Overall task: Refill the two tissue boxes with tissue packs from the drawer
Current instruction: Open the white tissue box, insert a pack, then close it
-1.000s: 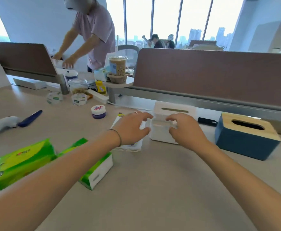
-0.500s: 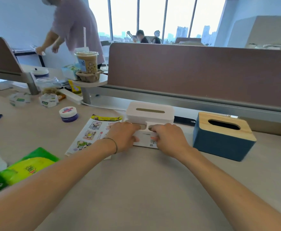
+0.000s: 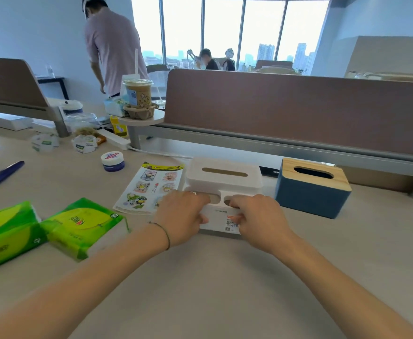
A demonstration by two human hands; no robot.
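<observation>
Nearest, two green tissue packs (image 3: 51, 231) are seen lying on the desk (image 3: 212, 277) at the left; they are judged soft, light and easily squeezed, best taken by the long sides. Beyond, the white tissue box (image 3: 225, 177) is held at its near edge; the left hand (image 3: 181, 214) and right hand (image 3: 254, 216) are curled onto it, fingers in two notches, thumbs on the front face. It is judged rigid, light and smooth-sided. Just to the right stands the blue tissue box (image 3: 310, 196), wooden-lidded and untouched.
</observation>
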